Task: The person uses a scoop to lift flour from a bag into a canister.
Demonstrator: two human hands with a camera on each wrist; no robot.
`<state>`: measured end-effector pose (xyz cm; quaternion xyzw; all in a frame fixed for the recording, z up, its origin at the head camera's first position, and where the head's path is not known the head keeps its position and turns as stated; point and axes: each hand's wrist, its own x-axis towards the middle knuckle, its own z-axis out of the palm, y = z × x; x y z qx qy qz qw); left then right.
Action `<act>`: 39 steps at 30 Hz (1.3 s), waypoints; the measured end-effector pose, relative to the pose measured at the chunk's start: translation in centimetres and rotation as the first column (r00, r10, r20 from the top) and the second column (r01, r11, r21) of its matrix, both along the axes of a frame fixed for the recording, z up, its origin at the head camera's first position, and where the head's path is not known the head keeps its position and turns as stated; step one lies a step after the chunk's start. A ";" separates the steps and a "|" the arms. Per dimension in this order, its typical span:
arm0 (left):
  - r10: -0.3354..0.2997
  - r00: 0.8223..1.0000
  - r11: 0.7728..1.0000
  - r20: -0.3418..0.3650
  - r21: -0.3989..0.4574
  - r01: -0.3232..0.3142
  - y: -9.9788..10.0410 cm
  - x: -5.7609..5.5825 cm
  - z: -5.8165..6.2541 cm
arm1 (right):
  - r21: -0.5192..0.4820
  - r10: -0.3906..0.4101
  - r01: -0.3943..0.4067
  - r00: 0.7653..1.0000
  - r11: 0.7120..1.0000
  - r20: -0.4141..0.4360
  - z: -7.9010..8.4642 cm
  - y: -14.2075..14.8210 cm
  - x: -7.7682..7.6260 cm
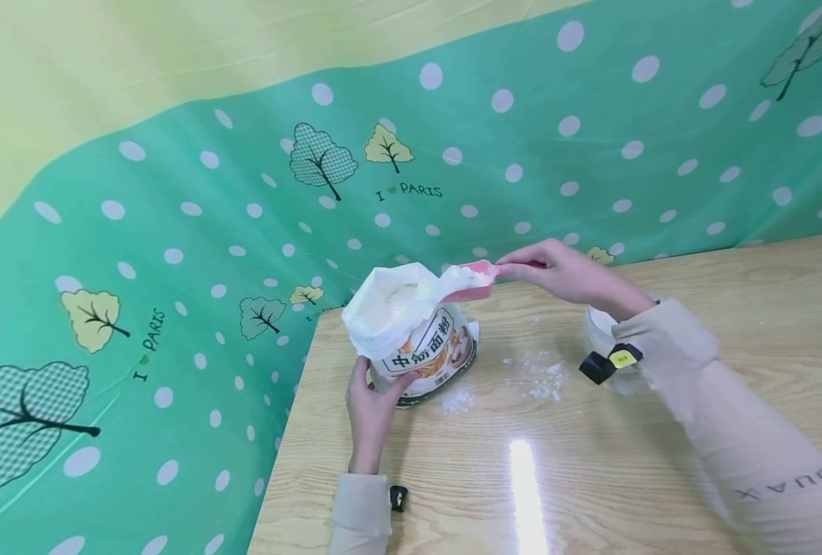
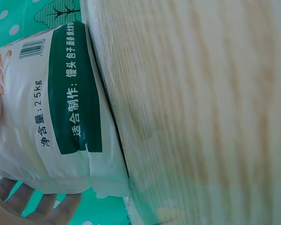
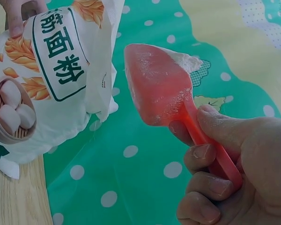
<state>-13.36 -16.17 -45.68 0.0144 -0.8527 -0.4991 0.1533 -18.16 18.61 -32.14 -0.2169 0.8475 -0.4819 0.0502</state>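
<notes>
A white flour bag (image 1: 445,354) with its top folded open stands on the table, pale flour (image 1: 398,302) showing inside. My left hand (image 1: 374,408) grips its lower side, thumb on the printed front; in the left wrist view, the fingers (image 2: 44,206) curl around the bag's edge. My right hand (image 1: 566,270) holds a pink scoop (image 1: 471,282) by its handle, just right of the bag's mouth. White flour is heaped in the scoop, and in the right wrist view some flour (image 3: 185,60) rises above its rim.
A white container (image 1: 598,327) stands on the wooden table (image 1: 466,478), partly hidden behind my right wrist. Spilled flour (image 1: 548,381) dusts the tabletop right of the bag. A green dotted cloth (image 1: 397,223) hangs behind and along the left side.
</notes>
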 end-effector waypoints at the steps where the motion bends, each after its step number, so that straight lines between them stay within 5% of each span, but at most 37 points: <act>1: -0.002 1.000 1.000 -0.001 0.000 0.002 0.0 0.0 0.0 | 0.000 0.002 -0.002 1.000 1.000 -0.002 0.0 0.1 0.0; 39: 0.019 1.000 1.000 0.014 -0.023 -0.019 0.0 -0.1 0.2 | 0.084 -0.156 0.153 0.987 0.985 0.031 -0.4 5.2 2.5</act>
